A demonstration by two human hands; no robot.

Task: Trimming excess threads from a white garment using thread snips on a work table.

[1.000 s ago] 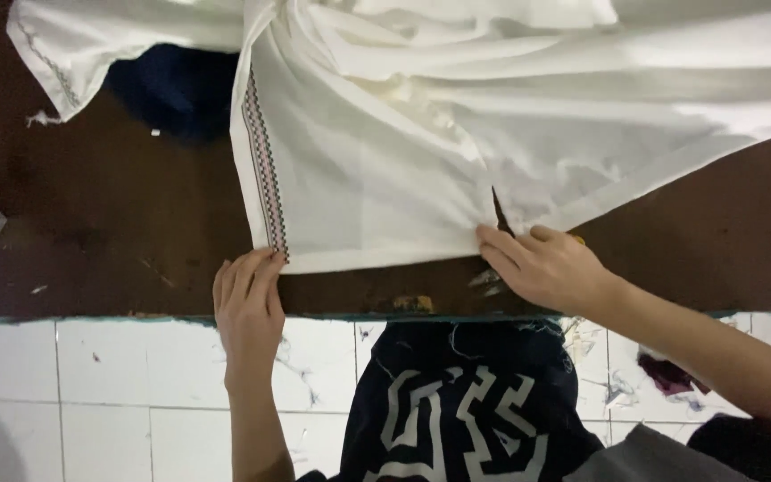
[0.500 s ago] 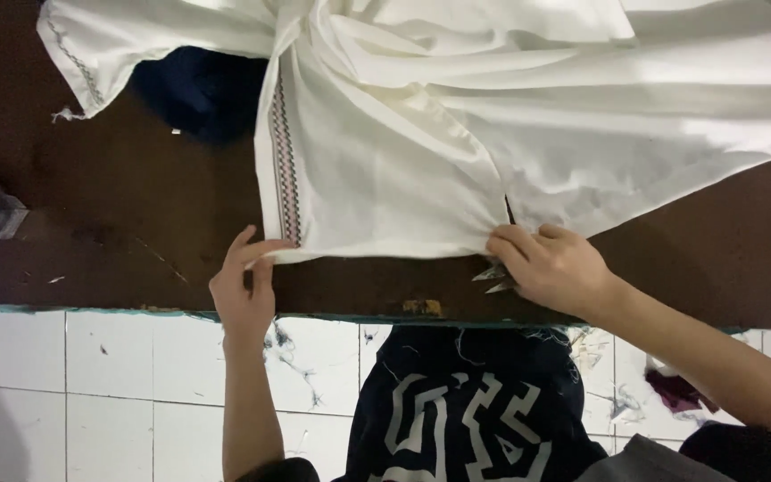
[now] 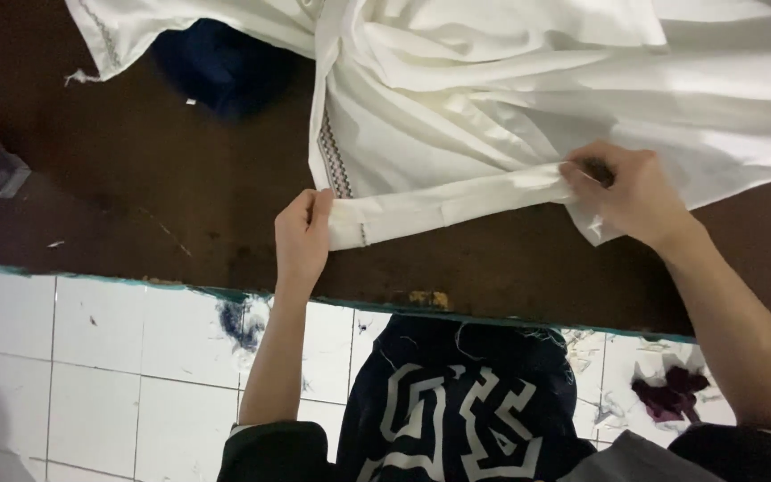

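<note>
On the brown table [image 3: 136, 205], both hands pinch the white cloth's [image 3: 528, 98] folded hem: left hand [image 3: 303, 234] at its trimmed corner, right hand [image 3: 622, 192] further along.

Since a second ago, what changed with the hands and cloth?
Both hands took hold of the white garment's bottom edge and folded it up into a narrow band: left hand pinches the embroidered corner, right hand grips the other end. Garment bulk, dark blue cloth and brown table stayed put.
</note>
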